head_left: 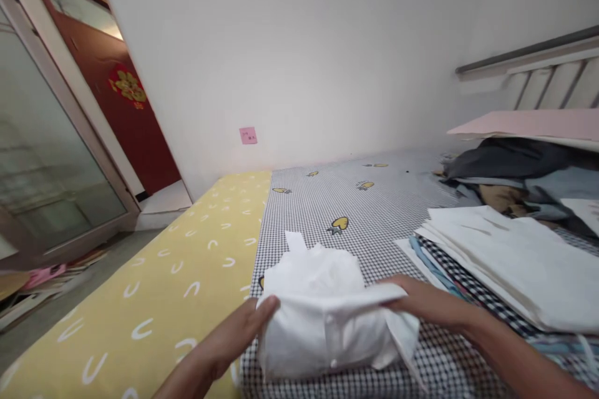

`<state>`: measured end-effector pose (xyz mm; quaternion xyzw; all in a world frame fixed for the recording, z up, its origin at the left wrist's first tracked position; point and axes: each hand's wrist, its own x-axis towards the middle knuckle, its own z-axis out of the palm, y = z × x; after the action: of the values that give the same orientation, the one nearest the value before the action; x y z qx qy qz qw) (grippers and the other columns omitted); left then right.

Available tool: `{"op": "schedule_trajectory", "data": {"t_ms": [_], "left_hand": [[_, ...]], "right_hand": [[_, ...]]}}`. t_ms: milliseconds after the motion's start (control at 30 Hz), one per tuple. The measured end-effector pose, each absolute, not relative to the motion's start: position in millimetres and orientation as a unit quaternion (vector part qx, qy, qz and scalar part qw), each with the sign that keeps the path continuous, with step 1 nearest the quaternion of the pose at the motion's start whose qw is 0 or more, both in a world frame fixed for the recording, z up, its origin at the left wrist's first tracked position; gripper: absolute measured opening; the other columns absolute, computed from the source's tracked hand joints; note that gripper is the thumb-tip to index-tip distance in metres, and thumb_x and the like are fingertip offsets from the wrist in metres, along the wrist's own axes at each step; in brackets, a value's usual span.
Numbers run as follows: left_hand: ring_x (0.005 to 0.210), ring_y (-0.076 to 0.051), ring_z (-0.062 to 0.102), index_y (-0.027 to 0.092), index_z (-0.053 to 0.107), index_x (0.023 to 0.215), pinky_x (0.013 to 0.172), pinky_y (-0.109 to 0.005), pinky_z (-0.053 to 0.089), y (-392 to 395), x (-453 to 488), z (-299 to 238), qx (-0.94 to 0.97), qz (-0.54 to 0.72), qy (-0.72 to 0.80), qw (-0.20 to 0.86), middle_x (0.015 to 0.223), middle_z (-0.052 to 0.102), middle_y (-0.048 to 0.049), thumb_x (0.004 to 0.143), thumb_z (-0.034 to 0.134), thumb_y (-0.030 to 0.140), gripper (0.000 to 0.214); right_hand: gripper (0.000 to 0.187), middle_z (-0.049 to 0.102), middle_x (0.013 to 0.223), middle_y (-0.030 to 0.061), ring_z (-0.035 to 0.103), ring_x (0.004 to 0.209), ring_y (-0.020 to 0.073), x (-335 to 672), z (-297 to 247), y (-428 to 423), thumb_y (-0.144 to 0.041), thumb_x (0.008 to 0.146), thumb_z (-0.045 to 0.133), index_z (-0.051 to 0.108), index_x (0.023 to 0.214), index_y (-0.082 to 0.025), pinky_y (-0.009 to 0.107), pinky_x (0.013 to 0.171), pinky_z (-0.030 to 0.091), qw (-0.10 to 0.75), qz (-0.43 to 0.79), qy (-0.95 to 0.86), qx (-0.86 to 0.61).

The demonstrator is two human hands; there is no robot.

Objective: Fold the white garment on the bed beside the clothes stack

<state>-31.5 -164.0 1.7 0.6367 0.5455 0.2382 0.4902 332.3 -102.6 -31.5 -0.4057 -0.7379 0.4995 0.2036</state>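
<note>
A white buttoned shirt (322, 318), folded into a bundle, lies on the black-and-white checked sheet (374, 212) near the bed's front edge. My left hand (243, 330) presses flat against the shirt's left side, fingers stretched out. My right hand (416, 302) grips the shirt's top right fold, fingers closed on the cloth.
A stack of folded white and checked cloths (505, 268) lies to the right. Dark and grey clothes (519, 174) pile up behind it under a pink board (533, 124). A yellow mattress cover (163, 287) runs along the left. The white wall carries a pink note (248, 135). A glass door (47, 168) stands at the left.
</note>
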Motion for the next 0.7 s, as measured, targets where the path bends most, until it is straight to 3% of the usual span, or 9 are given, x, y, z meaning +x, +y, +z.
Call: {"op": "schedule_trajectory", "data": {"t_ms": [100,200,300,367,467,600,700], "left_hand": [[0.104,-0.027,0.071,0.014,0.07,0.11,0.097,-0.037,0.053,-92.6,-26.7,-12.3,0.491,0.316,0.529,0.616,0.099,0.079,-0.0116,0.092,0.044,0.068,0.063],[0.101,-0.026,0.073,0.012,0.069,0.112,0.096,-0.038,0.056,-36.7,-26.3,-39.1,0.377,0.334,0.574,0.645,0.095,0.08,-0.0139,0.099,0.032,0.061,0.063],[0.099,-0.028,0.075,0.014,0.07,0.109,0.09,-0.04,0.06,-14.4,-31.4,-66.7,0.342,0.324,0.583,0.662,0.095,0.08,-0.0136,0.096,0.035,0.065,0.063],[0.097,-0.029,0.075,0.015,0.068,0.111,0.087,-0.042,0.061,-12.0,-34.8,-82.2,0.351,0.367,0.575,0.641,0.099,0.079,-0.014,0.089,0.057,0.063,0.053],[0.093,-0.028,0.075,0.017,0.061,0.12,0.084,-0.041,0.062,-11.2,-34.1,-100.9,0.361,0.431,0.603,0.566,0.105,0.078,-0.013,0.074,0.082,0.035,0.054],[0.09,-0.027,0.075,0.012,0.054,0.126,0.08,-0.04,0.062,-7.7,-26.8,-112.9,0.357,0.439,0.684,0.461,0.104,0.076,-0.0152,0.076,0.071,0.014,0.052],[0.101,-0.031,0.072,0.01,0.046,0.137,0.088,-0.047,0.059,-12.6,-24.9,-103.5,0.367,0.431,0.737,0.369,0.118,0.071,-0.0208,0.078,0.064,0.012,0.062]], "right_hand": [[0.045,0.076,0.104,0.0087,0.067,0.103,0.0293,303.6,-32.0,-33.3,-0.056,0.073,0.076,0.073,0.097,-0.018,0.043,0.097,0.05,0.242,0.597,-0.666,-0.377],[0.062,0.074,0.112,0.0132,0.068,0.104,0.0297,282.3,-59.8,23.1,-0.055,0.063,0.085,0.066,0.109,-0.018,0.044,0.096,0.053,0.308,0.641,-0.552,-0.435],[0.065,0.071,0.118,0.015,0.069,0.103,0.0279,277.3,-93.1,49.2,-0.061,0.074,0.075,0.058,0.12,-0.019,0.043,0.092,0.055,0.341,0.625,-0.502,-0.49],[0.069,0.07,0.119,0.0138,0.07,0.102,0.0264,279.7,-107.0,51.9,-0.062,0.078,0.07,0.051,0.131,-0.02,0.042,0.091,0.056,0.35,0.622,-0.494,-0.497],[0.085,0.073,0.111,0.0103,0.071,0.095,0.026,279.9,-114.0,45.6,-0.047,0.074,0.076,0.039,0.146,-0.022,0.041,0.085,0.058,0.36,0.575,-0.548,-0.489],[0.069,0.069,0.122,0.0089,0.065,0.114,0.0263,273.5,-113.9,39.1,-0.03,0.082,0.062,0.042,0.148,-0.025,0.04,0.093,0.054,0.371,0.408,-0.64,-0.534],[0.068,0.055,0.145,0.0109,0.05,0.134,0.0304,279.4,-112.7,36.2,-0.024,0.086,0.054,0.039,0.152,-0.028,0.052,0.108,0.042,0.338,0.261,-0.649,-0.63]]}}
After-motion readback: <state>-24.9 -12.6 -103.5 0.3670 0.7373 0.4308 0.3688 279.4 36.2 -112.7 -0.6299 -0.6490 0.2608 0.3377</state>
